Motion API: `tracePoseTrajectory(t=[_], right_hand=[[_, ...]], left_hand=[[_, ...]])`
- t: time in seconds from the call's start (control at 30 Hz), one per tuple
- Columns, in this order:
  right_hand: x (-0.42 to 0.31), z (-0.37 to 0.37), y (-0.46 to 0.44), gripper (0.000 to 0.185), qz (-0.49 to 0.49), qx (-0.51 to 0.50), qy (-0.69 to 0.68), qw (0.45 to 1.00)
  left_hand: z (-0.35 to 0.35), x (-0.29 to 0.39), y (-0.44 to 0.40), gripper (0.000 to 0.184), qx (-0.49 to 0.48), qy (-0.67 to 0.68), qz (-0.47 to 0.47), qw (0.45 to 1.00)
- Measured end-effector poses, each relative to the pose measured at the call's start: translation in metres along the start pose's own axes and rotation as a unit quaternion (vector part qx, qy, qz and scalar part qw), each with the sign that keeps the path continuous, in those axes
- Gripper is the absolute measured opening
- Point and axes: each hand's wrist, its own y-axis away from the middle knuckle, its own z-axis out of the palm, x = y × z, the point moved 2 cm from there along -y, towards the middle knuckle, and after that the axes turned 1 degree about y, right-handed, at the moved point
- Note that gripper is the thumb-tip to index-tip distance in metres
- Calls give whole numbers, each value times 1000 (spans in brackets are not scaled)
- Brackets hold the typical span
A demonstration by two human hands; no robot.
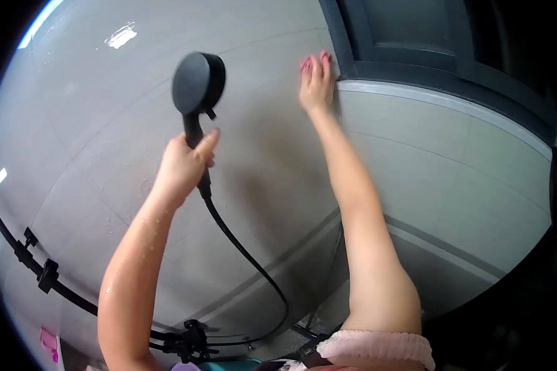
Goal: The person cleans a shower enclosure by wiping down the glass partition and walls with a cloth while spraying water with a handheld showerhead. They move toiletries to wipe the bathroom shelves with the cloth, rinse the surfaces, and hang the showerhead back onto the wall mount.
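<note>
My left hand (189, 162) is wrapped round the handle of a black shower head (198, 83), held up in front of the grey tiled wall (260, 80). A black hose (244, 252) hangs from the handle and curves down towards the mixer fittings. Water drops sit on my left forearm. My right hand (317, 83) reaches up to the wall beside the dark window frame, its fingers apart and touching the tiles. Nothing shows in it.
A dark-framed window (427, 62) with a pale sill (439, 98) fills the upper right. A black shower rail (74, 298) runs along the lower left to a black mixer (192, 340). Something pink (49, 340) lies at the bottom left.
</note>
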Motion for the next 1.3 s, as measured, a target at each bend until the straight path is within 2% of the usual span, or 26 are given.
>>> tracePoseTrajectory(t=[0.07,0.13,0.17,0.23,0.27,0.3,0.33,0.4,0.43,0.47,0.5,0.57,0.6,0.67,0.73,0.77,0.83,0.97,1.03,1.13,1.2,1.23,1.3], right_hand=[[-4,-28,34,34,-7,-7,2,1000],[-1,-48,47,27,-31,-123,-2,992],[4,-55,33,27,-36,-124,14,992],[-4,-77,-20,23,-131,-230,76,961],[6,-82,-38,23,-137,-229,97,959],[-3,-78,-56,23,-223,-313,262,885],[2,-77,-64,24,-287,-386,418,771],[-14,-77,-66,23,-172,-491,372,769],[-34,-86,-64,22,-243,-482,387,748],[-53,-96,-70,24,-221,-513,408,722],[-68,-116,-80,24,-220,-509,430,713],[-121,-154,-101,24,-239,-476,390,751],[-135,-171,-110,24,-241,-471,409,743],[-147,-192,-116,22,-236,-434,401,772],[-161,-215,-126,22,-217,-442,442,750],[-148,-209,-87,22,-194,-452,470,733],[-157,-222,-91,22,-180,-454,498,716],[-178,-270,-103,26,-136,-423,562,698],[-165,-311,-119,24,-112,-397,632,656],[-160,-364,-140,22,-104,-369,639,667],[-168,-389,-151,21,-131,-320,714,609],[-155,-396,-151,21,-125,-322,703,622],[-153,-397,-150,19,-75,-313,743,586]], left_hand=[[26,-2,2,48,-42,-23,-17,999],[48,4,1,47,-71,-12,-11,997],[59,8,-1,46,-87,-11,-8,996],[76,22,-5,45,-104,-2,8,995],[82,29,-7,44,-113,13,21,993],[69,31,0,44,-119,32,34,992],[68,36,1,44,-124,38,48,990],[55,45,11,45,-140,59,63,986],[46,50,15,45,-152,73,77,983],[34,56,24,45,-163,94,94,978],[24,62,29,45,-170,111,105,974],[-2,70,42,45,-190,145,134,962],[-11,77,50,46,-201,154,152,955],[-14,74,46,46,-228,176,168,942],[-18,75,43,46,-261,190,179,929],[7,31,23,47,-289,193,182,920],[12,22,11,47,-313,210,200,905],[13,25,8,51,-343,232,242,878],[31,34,7,50,-373,239,242,863],[39,38,2,50,-399,235,257,848],[48,40,-1,50,-416,243,267,835],[52,45,3,50,-410,235,264,841],[53,43,-1,50,-409,237,269,839]])
